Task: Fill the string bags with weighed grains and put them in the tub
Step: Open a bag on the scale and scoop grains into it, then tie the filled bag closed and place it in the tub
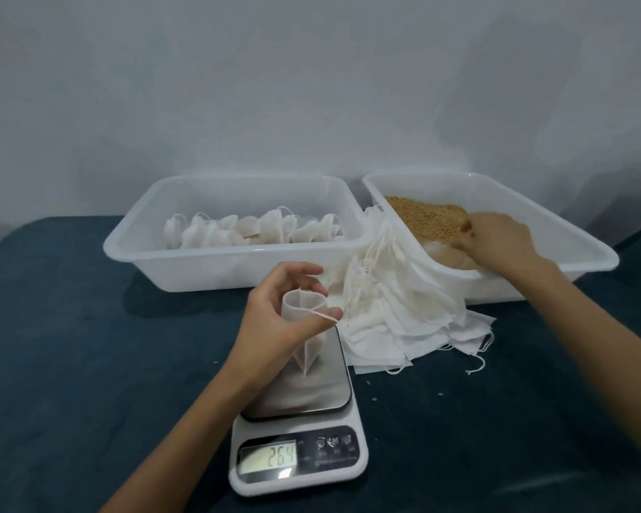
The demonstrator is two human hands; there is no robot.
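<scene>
My left hand holds a small white string bag with its mouth spread open, just above the steel plate of a kitchen scale whose display reads 26.4. My right hand reaches into the right white tub, fingers curled down into the brown grains; whether it holds any grains is hidden. The left white tub holds several filled, tied white bags. A heap of empty string bags lies on the cloth between the tubs and the scale.
Everything sits on a dark teal cloth-covered table against a pale wall. A few loose grains lie on the cloth right of the scale. Loose strings trail from the heap's right edge.
</scene>
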